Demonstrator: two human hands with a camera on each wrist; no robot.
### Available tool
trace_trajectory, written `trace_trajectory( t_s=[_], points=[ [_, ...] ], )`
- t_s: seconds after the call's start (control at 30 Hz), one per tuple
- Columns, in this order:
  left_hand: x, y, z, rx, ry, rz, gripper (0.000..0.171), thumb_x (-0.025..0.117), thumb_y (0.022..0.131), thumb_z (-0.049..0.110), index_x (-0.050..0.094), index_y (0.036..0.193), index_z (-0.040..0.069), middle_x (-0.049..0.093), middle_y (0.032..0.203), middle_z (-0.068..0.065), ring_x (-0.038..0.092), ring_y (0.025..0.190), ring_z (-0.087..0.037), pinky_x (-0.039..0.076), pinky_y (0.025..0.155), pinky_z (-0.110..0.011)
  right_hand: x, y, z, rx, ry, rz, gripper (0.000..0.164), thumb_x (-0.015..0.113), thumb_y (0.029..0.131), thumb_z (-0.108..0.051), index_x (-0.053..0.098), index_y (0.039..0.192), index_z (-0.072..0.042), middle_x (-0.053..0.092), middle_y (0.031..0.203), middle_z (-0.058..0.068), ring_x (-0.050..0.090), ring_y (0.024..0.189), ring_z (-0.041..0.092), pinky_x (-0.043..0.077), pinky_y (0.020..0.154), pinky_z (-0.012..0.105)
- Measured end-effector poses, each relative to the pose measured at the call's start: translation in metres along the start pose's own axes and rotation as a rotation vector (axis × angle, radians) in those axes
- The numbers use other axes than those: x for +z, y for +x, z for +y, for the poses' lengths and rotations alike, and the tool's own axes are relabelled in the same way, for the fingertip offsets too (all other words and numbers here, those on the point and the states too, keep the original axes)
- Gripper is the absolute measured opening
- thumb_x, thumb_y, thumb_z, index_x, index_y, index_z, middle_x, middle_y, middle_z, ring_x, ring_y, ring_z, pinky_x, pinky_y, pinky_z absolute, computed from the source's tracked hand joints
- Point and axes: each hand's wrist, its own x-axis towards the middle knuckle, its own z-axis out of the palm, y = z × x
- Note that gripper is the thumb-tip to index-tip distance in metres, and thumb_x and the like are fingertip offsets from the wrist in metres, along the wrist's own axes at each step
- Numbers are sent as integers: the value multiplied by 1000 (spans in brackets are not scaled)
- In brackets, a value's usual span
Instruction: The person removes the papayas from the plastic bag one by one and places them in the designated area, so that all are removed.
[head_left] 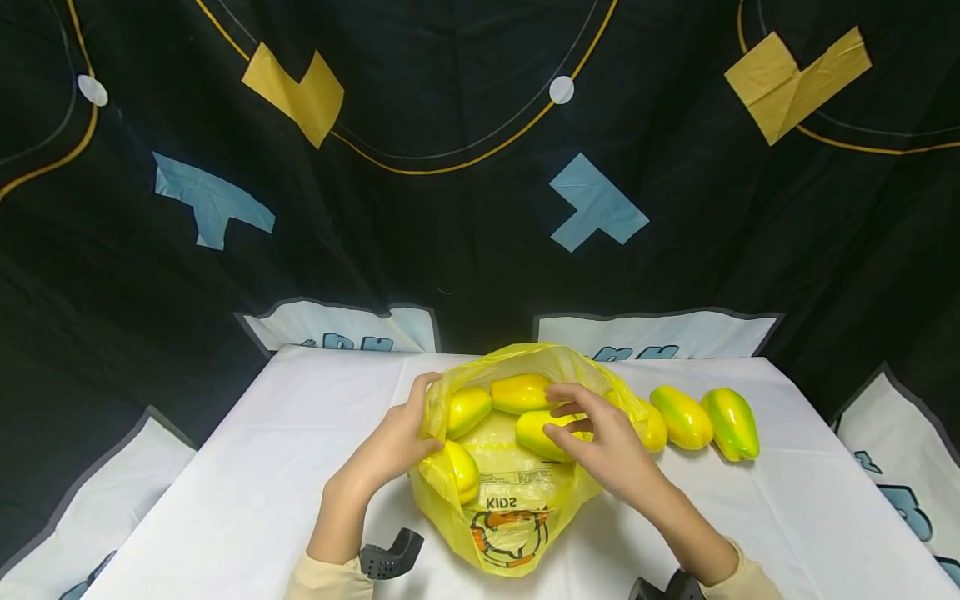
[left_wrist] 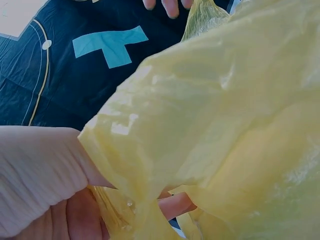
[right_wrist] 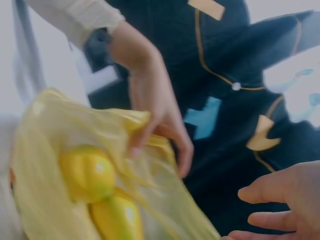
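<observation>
A yellow plastic bag (head_left: 517,533) with dark print stands with its mouth spread wide. Inside lie several glossy yellow-green papayas, one at the near left (head_left: 462,473), another toward the back (head_left: 519,392). My left hand (head_left: 397,442) grips the bag's left rim, thumb inside and fingers outside; in the left wrist view the bag film hides most of its fingers. Over the right side of the mouth is my right hand (head_left: 611,446), its fingers apart and slightly bent, overlapping a papaya (head_left: 538,435) in the head view. The right wrist view shows nothing between those fingers (right_wrist: 272,220).
To the right of the bag, more papayas lie in a row on the white tabletop (head_left: 247,475), the farthest one greener (head_left: 730,423). The nearest of them is partly hidden by the bag. A black patterned cloth (head_left: 450,250) hangs behind the table.
</observation>
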Motion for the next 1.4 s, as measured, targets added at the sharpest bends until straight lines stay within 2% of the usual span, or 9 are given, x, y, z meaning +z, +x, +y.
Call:
trace_trajectory(
  t_s=[0.17,0.3,0.53,0.7,1.0,1.17,1.4],
  points=[
    [0,1,-1,-23,-2,3,87,73,80,-4,23,148,14,61,120,-17,62,95,-23,50,90,-44,26,5,3,45,5,-85,42,72,86,-8,58,125,-9,62,118,4,62,101,22,54,82,36],
    [0,1,-1,-35,-4,4,86,73,80,-4,23,148,12,61,120,-18,62,94,-23,51,89,-44,44,7,10,48,14,-134,40,71,87,-10,58,124,-7,62,118,6,62,99,23,54,81,36],
    [-1,2,-2,-45,7,13,77,73,81,-3,31,145,10,62,117,-17,61,93,-23,51,88,-44,69,13,17,80,8,-243,42,69,89,-14,56,128,-4,60,121,13,61,102,28,53,82,41],
    [-2,2,-2,-41,6,6,71,72,82,-3,36,142,8,62,117,-15,60,93,-21,51,88,-43,85,17,21,88,-39,-321,47,70,88,-17,54,130,-3,57,125,15,60,103,29,54,80,36],
    [-1,3,-4,22,42,10,51,72,81,-4,52,127,1,65,109,-9,60,90,-19,52,84,-40,105,20,21,128,-40,-368,62,74,85,-25,47,137,-2,50,133,16,57,111,31,50,89,41],
    [-2,3,-4,31,64,14,47,72,80,-3,54,124,0,65,106,-9,60,88,-19,52,83,-41,110,20,21,151,-51,-371,66,74,85,-30,45,138,-3,49,135,17,55,114,31,49,92,42],
    [-2,3,-4,28,70,9,47,72,81,-1,54,125,2,65,106,-7,60,87,-18,52,82,-40,117,22,23,114,-35,-382,65,76,82,-27,47,135,-4,55,125,10,55,105,19,48,88,35]
  ],
)
